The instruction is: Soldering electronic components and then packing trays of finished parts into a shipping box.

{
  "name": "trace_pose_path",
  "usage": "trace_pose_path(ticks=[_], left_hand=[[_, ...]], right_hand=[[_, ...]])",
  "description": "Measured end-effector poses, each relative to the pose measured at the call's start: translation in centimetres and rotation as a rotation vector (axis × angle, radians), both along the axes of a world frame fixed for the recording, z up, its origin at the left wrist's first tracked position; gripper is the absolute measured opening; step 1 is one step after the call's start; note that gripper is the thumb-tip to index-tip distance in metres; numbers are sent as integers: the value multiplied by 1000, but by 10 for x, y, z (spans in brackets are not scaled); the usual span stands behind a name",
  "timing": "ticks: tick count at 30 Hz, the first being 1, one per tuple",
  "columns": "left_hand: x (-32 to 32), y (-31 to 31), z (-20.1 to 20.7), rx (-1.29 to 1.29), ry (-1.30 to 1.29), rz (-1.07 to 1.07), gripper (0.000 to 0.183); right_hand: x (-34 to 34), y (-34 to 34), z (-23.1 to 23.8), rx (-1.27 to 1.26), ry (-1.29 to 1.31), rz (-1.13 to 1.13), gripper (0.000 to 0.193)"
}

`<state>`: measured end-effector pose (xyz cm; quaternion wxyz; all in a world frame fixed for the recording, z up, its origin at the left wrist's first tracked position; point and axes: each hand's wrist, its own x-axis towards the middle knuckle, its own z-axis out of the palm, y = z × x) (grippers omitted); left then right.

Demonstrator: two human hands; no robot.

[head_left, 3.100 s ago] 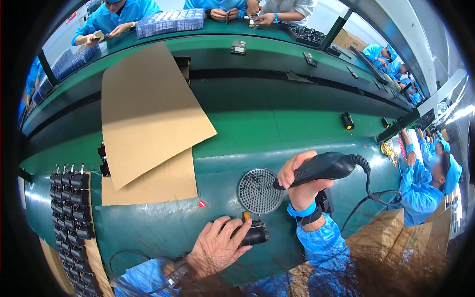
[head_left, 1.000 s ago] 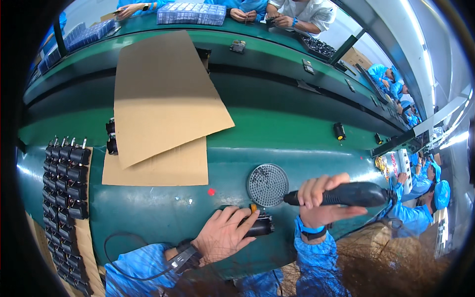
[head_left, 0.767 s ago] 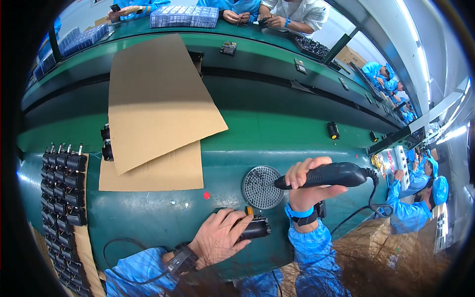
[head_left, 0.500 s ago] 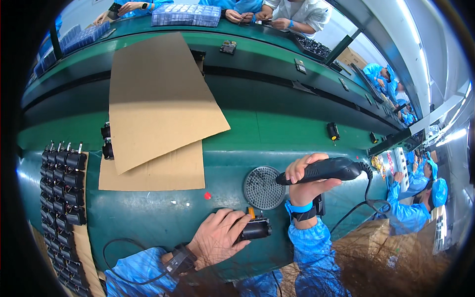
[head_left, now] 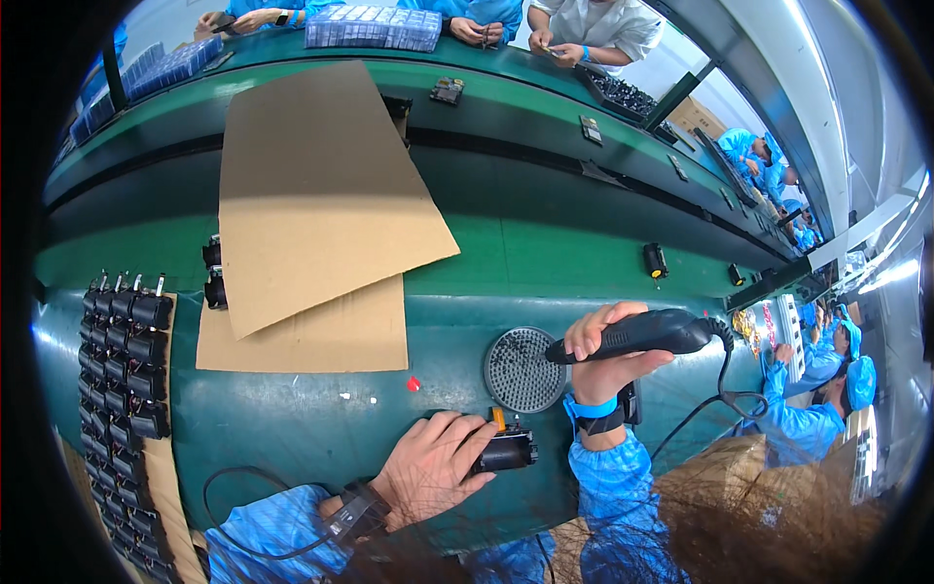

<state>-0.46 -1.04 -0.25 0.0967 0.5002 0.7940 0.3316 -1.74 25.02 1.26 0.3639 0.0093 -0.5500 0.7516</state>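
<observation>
Grasping the driver [head_left: 647, 334] in the curled fingers [head_left: 588, 331] of the right hand [head_left: 605, 372], with its tip over the right edge of the tray [head_left: 529, 392]; impossible to tell whether touching. Holding the black part [head_left: 509, 451] by its left end in the left hand [head_left: 431, 474], on the worktop [head_left: 302, 438] just nearer than the tray. Facing cardboard [head_left: 316, 195] beyond the left hand, with rows of black units [head_left: 119, 360] at far left.

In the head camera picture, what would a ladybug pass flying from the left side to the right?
Black parts in rows → cardboard → left hand → round tray → right hand → curly cord → a person's blue sleeve.
</observation>
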Motion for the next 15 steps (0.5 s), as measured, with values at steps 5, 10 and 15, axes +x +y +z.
trace_pose_path(ticks=[5,10,15], left_hand=[[3,-1,1,0,14,33,66],[1,0,-4,8,31,33,68],[1,-1,-5,23,52,73,68]], right_hand=[[-4,-2,-2,58,-11,59,88],[4,0,1,35,27,3,92],[31,-7,32,-73,214,75,91]])
